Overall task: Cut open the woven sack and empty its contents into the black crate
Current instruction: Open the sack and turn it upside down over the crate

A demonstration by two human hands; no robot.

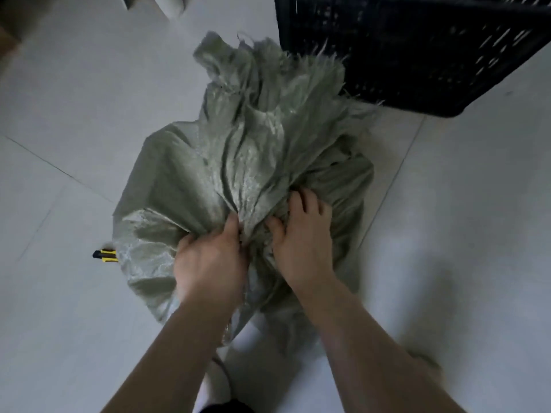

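Note:
A grey-green woven sack (238, 150) lies crumpled on the tiled floor, its frayed open end pointing up toward the black crate (417, 49) at the top right. My left hand (208, 263) and my right hand (301, 234) both clutch bunched fabric at the sack's near end, side by side. The frayed edge touches or overlaps the crate's near wall. The sack's contents are hidden. A yellow and black utility knife (105, 255) lies on the floor at the sack's left edge, partly under the fabric.
Pale floor tiles (65, 99) surround the sack. A white leg of some furniture (176, 5) stands at the top left. My feet in white socks (214, 386) show below the sack.

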